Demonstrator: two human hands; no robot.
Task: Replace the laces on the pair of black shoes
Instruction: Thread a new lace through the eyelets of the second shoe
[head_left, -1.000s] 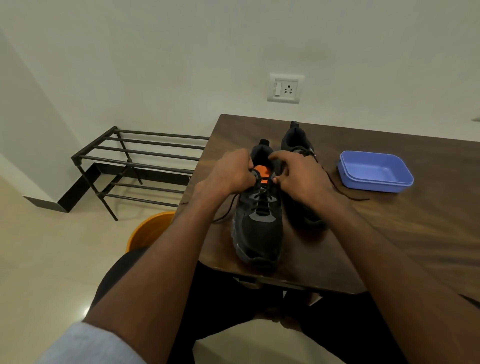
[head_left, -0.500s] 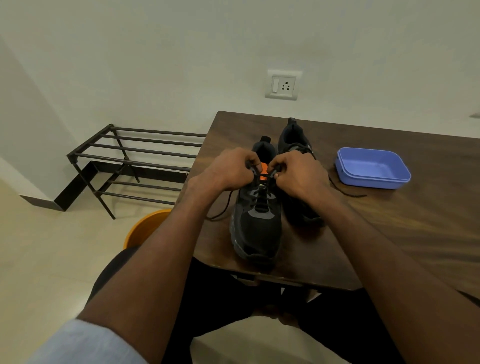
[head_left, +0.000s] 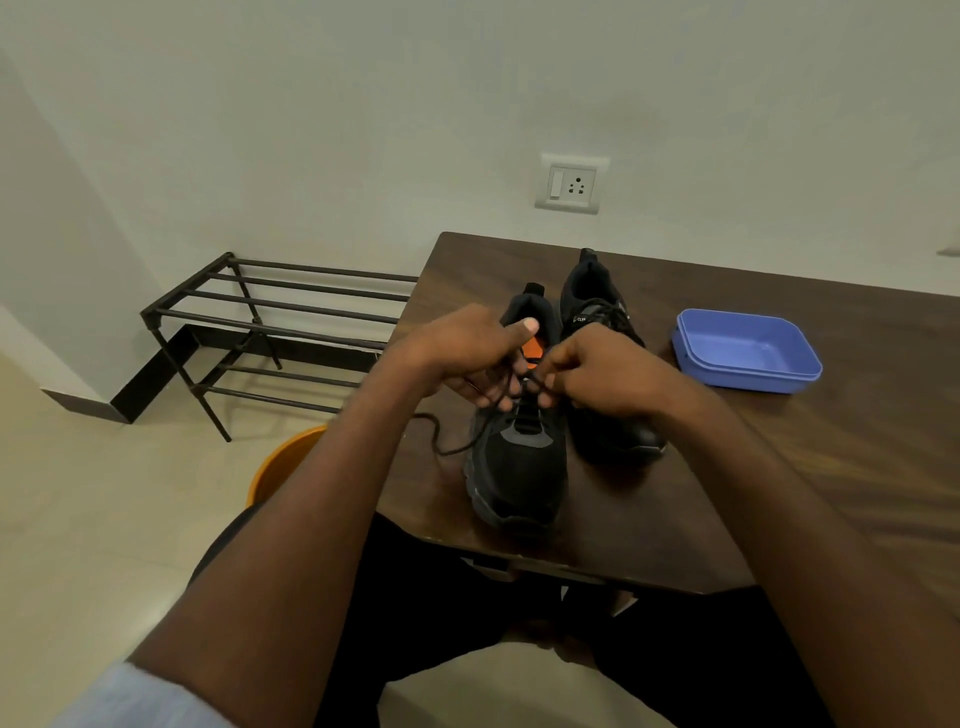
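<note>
Dark wood table (head_left: 779, 493) against a pale wall (head_left: 363, 130), socket (head_left: 570, 184) above. Left hand (head_left: 467, 353) and right hand (head_left: 597, 374) both pinch the lace (head_left: 441, 441) over the near shoe (head_left: 519, 467); rack (head_left: 270, 322) far left.

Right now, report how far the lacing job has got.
Done: the far shoe already looks laced. In hand: left hand and right hand both grip the black lace at the near shoe. Left: finishing its upper eyelets and tying.
</note>
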